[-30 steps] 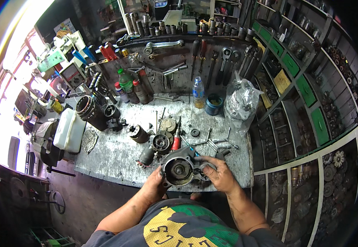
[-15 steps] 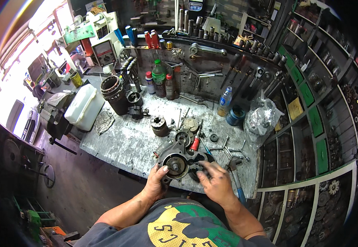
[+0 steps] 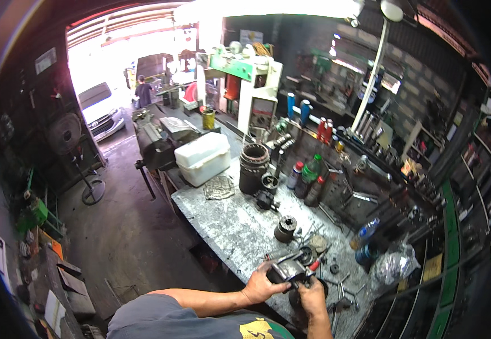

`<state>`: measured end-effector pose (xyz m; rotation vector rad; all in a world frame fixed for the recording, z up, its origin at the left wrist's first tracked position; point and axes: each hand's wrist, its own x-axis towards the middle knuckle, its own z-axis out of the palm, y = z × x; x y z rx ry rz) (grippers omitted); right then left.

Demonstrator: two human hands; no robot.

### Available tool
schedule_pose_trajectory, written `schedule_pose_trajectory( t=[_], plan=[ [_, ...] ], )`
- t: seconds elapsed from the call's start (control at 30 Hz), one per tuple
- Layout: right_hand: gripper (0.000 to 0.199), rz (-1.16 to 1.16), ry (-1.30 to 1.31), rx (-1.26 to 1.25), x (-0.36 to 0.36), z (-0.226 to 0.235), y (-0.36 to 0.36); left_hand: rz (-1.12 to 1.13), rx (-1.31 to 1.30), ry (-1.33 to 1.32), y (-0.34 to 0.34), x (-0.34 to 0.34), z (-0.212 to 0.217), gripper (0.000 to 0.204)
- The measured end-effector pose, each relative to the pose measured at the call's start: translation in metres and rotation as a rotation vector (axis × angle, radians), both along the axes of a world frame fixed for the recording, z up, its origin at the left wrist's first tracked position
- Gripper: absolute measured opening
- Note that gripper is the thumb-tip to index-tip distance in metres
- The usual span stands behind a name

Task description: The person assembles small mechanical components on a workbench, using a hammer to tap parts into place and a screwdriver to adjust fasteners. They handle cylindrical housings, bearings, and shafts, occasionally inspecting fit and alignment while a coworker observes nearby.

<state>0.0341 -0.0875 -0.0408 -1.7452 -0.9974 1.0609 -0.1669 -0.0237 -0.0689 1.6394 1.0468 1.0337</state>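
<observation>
Head camera looks down-left over workbench [image 3: 228, 226]

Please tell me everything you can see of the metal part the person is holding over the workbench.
The metal part is a dark grey, grimy-looking housing, blocky with rounded edges, apparently cast metal. It is held at the near edge of the workbench, tilted. The left hand grips it from the left and below, and the right hand touches its right side. A red-handled tool lies close beside it. Finer detail is too small to tell.
</observation>
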Motion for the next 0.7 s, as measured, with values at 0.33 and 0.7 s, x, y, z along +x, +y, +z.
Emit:
schedule_pose_trajectory(
  t=[0.33, 0.7],
  plan=[
    [0.037, 0.029, 0.381, 0.098, -0.005, -0.018, 0.016, 0.040, -0.001, 0.020, -0.004, -0.010, 0.014, 0.089],
    [0.031, -0.108, -0.208, 0.140, -0.026, -0.044, 0.012, 0.050, -0.055, 0.008, -0.004, -0.013, -0.019, 0.085]
  ],
)
